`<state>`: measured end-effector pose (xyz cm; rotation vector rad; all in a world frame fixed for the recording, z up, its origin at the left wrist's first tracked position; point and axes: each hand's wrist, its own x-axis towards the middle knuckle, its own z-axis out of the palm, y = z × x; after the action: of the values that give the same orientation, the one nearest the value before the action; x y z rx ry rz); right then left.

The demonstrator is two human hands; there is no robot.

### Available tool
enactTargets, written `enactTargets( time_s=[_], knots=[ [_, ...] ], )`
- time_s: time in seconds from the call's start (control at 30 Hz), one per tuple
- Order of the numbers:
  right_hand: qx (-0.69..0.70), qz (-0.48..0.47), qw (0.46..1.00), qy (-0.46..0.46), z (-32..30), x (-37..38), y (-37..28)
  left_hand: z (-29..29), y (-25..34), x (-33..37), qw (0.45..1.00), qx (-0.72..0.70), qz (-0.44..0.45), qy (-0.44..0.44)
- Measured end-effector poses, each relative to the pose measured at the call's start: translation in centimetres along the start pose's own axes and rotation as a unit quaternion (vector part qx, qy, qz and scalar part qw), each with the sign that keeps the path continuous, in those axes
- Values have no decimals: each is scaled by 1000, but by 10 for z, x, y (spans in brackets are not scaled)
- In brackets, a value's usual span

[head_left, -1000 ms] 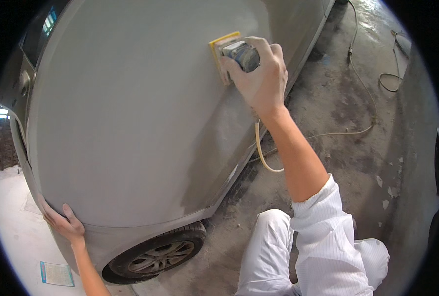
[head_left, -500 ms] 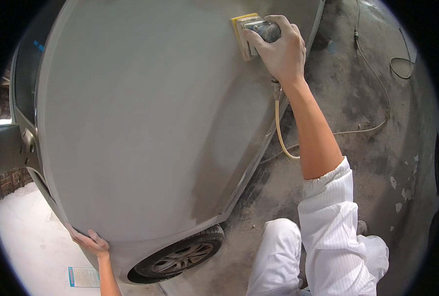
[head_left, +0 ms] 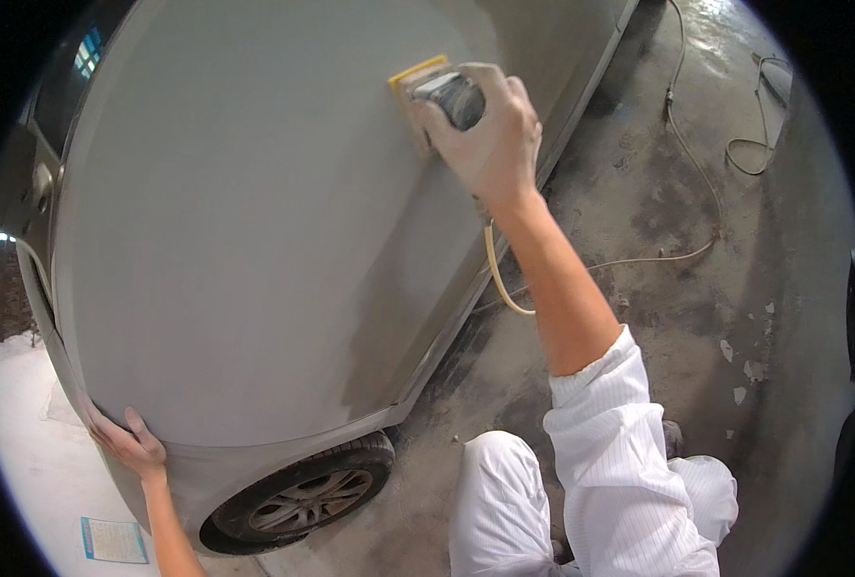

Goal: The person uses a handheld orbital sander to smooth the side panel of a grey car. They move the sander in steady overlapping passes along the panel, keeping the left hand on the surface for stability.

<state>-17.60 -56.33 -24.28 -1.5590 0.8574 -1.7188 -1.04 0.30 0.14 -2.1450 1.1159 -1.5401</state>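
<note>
My right hand [head_left: 495, 139] is wrapped round a pneumatic sander [head_left: 454, 100], a dark-bodied tool with a rectangular pad edged in yellow. Its pad lies against the upper part of a dull grey car door panel [head_left: 225, 221]. A pale air hose [head_left: 493, 264] drops from the tool below my wrist. Fingers apart, my left hand [head_left: 129, 444] rests flat on the car body at the panel's lower left edge and holds nothing. Pale dust coats both hands. My right palm and fingers hide part of the sander.
A car wheel [head_left: 302, 495] sits below the panel. Along the stained floor [head_left: 629, 202], a thin hose [head_left: 701, 163] trails to the right, with a loop of cable [head_left: 749, 154] farther off. Near my left forearm, a printed sheet [head_left: 113, 540] lies on a white surface. My white-clad knee [head_left: 499, 481] is at the bottom.
The whole view has shifted, so the car appears farther left. My right hand has slid the sander a little leftward over the panel. My left hand stays on the car's edge.
</note>
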Motion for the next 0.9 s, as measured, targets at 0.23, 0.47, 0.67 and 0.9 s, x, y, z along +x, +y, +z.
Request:
enactTargets(
  time_s=[0.23, 0.47, 0.67, 0.9],
  knots=[
    [36, -9, 998, -49, -7, -57, -65, -1, 7, 5, 1000, 1, -5, 23],
    [62, -85, 992, -70, -8, -121, -107, -3, 13, 6, 999, 4, -8, 43],
    [91, -130, 981, -111, -10, -180, -134, -2, 14, 8, 998, 7, -1, 56],
    [138, -209, 956, -150, -5, -241, -177, 0, 14, 5, 998, 2, 0, 60]
  ],
)
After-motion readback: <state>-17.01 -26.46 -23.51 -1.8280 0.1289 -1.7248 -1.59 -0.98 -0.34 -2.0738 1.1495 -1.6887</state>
